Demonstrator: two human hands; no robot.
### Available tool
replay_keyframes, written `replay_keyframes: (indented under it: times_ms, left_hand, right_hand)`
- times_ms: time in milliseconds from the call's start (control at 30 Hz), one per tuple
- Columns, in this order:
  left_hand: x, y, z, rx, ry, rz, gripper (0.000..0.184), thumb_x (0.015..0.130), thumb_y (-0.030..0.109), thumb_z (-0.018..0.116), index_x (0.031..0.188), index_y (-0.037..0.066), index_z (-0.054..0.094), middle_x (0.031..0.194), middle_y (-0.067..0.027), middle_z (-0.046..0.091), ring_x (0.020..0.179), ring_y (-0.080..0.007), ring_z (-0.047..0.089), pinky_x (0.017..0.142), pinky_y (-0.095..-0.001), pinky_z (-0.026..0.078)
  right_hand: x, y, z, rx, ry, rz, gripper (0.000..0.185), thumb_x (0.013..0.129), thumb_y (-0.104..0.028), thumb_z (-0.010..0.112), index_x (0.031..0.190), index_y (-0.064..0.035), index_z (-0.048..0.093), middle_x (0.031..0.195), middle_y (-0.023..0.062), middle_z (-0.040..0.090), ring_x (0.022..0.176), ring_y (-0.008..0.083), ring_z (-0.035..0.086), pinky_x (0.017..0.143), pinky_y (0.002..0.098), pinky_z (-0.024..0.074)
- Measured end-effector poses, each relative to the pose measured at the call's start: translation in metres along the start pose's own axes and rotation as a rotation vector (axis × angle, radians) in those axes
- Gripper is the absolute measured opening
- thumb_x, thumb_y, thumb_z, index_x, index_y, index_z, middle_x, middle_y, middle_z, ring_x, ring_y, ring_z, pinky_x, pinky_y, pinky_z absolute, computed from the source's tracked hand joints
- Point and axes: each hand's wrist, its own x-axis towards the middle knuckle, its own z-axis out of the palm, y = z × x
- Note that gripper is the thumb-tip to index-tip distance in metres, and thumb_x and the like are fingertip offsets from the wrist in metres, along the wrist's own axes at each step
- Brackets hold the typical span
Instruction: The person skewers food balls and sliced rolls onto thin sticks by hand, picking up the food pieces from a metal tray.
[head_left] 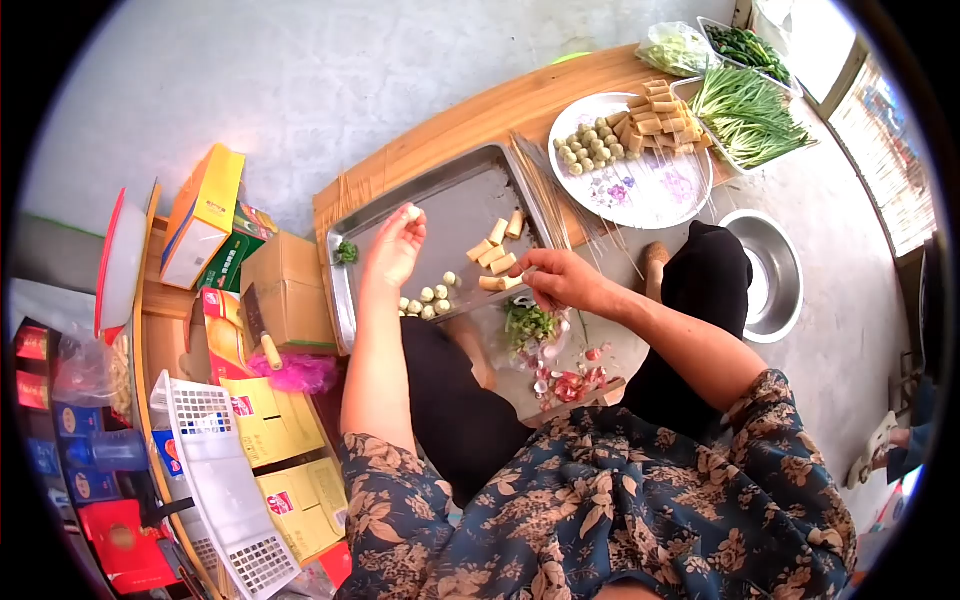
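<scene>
Over the left part of the metal tray (400,200), my left hand (398,245) is raised with a small pale ball (413,213) between its fingertips. My right hand (562,280) is closed at the tray's right edge, its fingertips by the end of a tan roll (498,284); what they pinch is too small to make out. Several more tan rolls (490,250) lie in the tray to the left of and above that hand. Pale green balls (428,295) sit near my left forearm, and a green herb sprig (346,252) is at the tray's left side.
A round plate (640,205) bears skewered balls and rolls. Thin sticks (545,190) lie beside the tray. Green onions (745,115) fill a container at the back right. A metal basin (785,280) stands on the floor. At left are boxes and a knife (262,330). Another person's foot (875,450) shows at right.
</scene>
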Motion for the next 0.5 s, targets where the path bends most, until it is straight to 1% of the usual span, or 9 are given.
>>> replay_keyframes:
  times_ms: [33, 67, 100, 200, 267, 500]
  left_hand:
    - [0.004, -0.009, -0.004, -0.170, 0.060, -0.036, 0.025, 0.086, 0.007, 0.062, 0.109, 0.000, 0.055, 0.103, -0.0130, 0.060, 0.091, -0.0192, 0.060, 0.077, -0.0293, 0.052]
    - [0.011, -0.015, -0.007, -0.259, 0.073, -0.059, 0.020, 0.087, 0.013, 0.063, 0.103, 0.002, 0.058, 0.097, -0.0082, 0.062, 0.090, -0.0196, 0.060, 0.079, -0.0300, 0.051]
    - [0.008, -0.018, -0.002, -0.264, 0.078, -0.062, 0.020, 0.087, 0.013, 0.063, 0.103, 0.002, 0.058, 0.097, -0.0082, 0.062, 0.090, -0.0196, 0.060, 0.079, -0.0300, 0.051]
    - [0.002, -0.019, 0.014, -0.246, 0.019, 0.035, 0.020, 0.088, 0.016, 0.063, 0.102, 0.003, 0.059, 0.098, -0.0086, 0.062, 0.093, -0.0210, 0.061, 0.081, -0.0313, 0.052]
    - [0.002, -0.023, 0.013, -0.253, 0.015, 0.035, 0.020, 0.088, 0.016, 0.063, 0.103, 0.003, 0.059, 0.099, -0.0095, 0.062, 0.095, -0.0218, 0.060, 0.081, -0.0319, 0.052]
    - [0.000, -0.025, 0.023, -0.243, -0.029, 0.078, 0.022, 0.088, 0.014, 0.062, 0.107, 0.002, 0.059, 0.104, -0.0131, 0.061, 0.099, -0.0244, 0.060, 0.086, -0.0345, 0.051]
  right_hand:
    - [0.000, -0.001, 0.004, 0.027, -0.022, -0.005, 0.018, 0.092, -0.011, 0.046, 0.103, -0.0043, 0.059, 0.057, -0.0003, 0.053, 0.049, 0.0073, 0.048, 0.048, 0.0245, 0.0383]
    - [-0.001, -0.001, 0.006, 0.020, -0.032, -0.017, 0.018, 0.092, -0.010, 0.046, 0.103, -0.0044, 0.059, 0.058, -0.0005, 0.052, 0.048, 0.0073, 0.048, 0.047, 0.0242, 0.0376]
    - [-0.002, -0.002, 0.010, 0.020, -0.035, -0.010, 0.018, 0.092, -0.010, 0.046, 0.103, -0.0044, 0.059, 0.058, -0.0005, 0.052, 0.048, 0.0073, 0.048, 0.047, 0.0242, 0.0376]
    - [-0.003, -0.007, 0.016, 0.104, -0.069, 0.003, 0.018, 0.093, -0.011, 0.046, 0.103, -0.0038, 0.059, 0.059, -0.0008, 0.052, 0.047, 0.0072, 0.047, 0.046, 0.0237, 0.0370]
    - [-0.003, -0.006, 0.019, 0.097, -0.065, -0.023, 0.018, 0.093, -0.011, 0.046, 0.103, -0.0032, 0.059, 0.060, -0.0010, 0.051, 0.047, 0.0071, 0.046, 0.045, 0.0237, 0.0360]
    - [-0.003, -0.011, 0.022, 0.110, -0.040, -0.012, 0.018, 0.093, -0.011, 0.047, 0.103, -0.0016, 0.059, 0.060, -0.0004, 0.051, 0.047, 0.0072, 0.045, 0.045, 0.0241, 0.0357]
